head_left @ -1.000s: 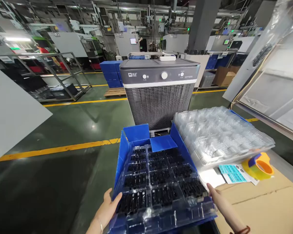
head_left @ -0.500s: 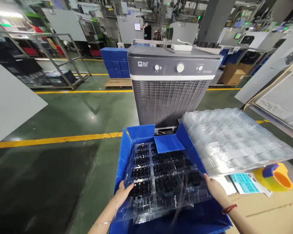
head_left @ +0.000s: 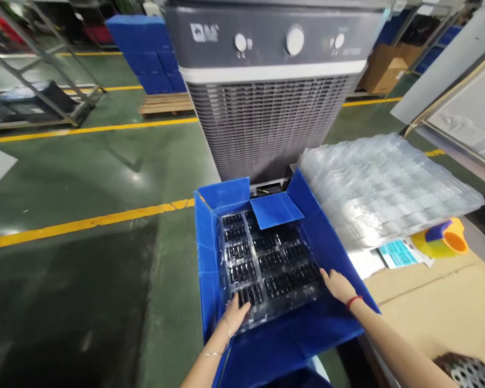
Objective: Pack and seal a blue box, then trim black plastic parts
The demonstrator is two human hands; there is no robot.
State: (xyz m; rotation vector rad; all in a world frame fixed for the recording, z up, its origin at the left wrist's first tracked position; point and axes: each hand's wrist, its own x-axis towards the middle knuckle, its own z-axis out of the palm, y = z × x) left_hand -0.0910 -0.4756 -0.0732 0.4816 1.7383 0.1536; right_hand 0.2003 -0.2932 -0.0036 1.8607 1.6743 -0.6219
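A clear plastic tray (head_left: 258, 285) filled with rows of small black parts lies low inside a blue corrugated box (head_left: 208, 258). My left hand (head_left: 235, 315) holds the tray's near left corner, thumb and a finger over the edge, the other fingers partly hidden. At the tray's right edge my right hand (head_left: 339, 285) grips the rim, some of its fingers hidden against the tray. One blue flap (head_left: 275, 210) folds inward over the tray's far side.
Stacked clear empty trays (head_left: 388, 188) stand right of the box on a cardboard-covered table (head_left: 436, 302), beside a yellow and orange tape dispenser (head_left: 444, 237) and a printed sheet (head_left: 400, 253). A large grey air cooler (head_left: 267, 118) stands directly behind the box.
Both hands have lowered the filled tray deeper into the blue box, and its near edge now sits within the walls. The head view has tilted down and come closer.
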